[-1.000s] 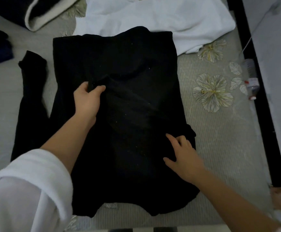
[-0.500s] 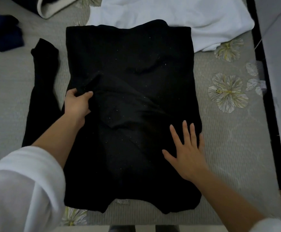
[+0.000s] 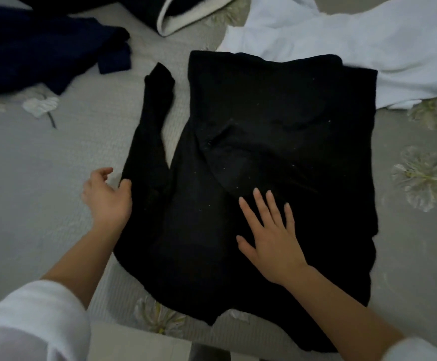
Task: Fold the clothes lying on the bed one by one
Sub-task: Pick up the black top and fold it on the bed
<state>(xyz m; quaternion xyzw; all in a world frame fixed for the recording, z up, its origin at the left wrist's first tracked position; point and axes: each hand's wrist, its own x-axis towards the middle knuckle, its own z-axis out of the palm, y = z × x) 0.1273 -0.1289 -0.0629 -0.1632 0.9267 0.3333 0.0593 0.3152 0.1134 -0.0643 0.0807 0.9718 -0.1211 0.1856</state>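
- Head view looks down on a black long-sleeved knit garment (image 3: 277, 152) lying flat on a grey textured bedspread with pale flower prints (image 3: 43, 204), in the middle of the scene.
- Its body forms a tall rectangle, with the far edge straight and the near hem close to the bed's near edge.
- A soft ridge of cloth crosses the body at its middle, where a layer lies folded over.
- One long black sleeve (image 3: 155, 131) lies at the garment's left, running from the shoulder toward the far side, with a wedge of bedspread showing between it and the body.
- The left hand (image 3: 106, 196) is at the left edge of that sleeve, near the shoulder. Its fingers are loosely curled over the bedspread and its thumb tip touches the cloth edge. Bedspread shows between thumb and fingers.
- The right hand (image 3: 272, 235) lies palm down on the near middle of the garment's body, fingers straight and spread, pressing the cloth flat.
- A white fleece cuff (image 3: 24, 321) covers the left forearm at the near left.
- A white garment (image 3: 355, 48) lies at the far right, with the black garment's far right corner overlapping it.
- A dark navy garment (image 3: 30, 48) lies crumpled at the far left, well apart from the black one.
- A dark garment with a cream lining (image 3: 186, 14) lies at the far edge, between the navy and white pieces.
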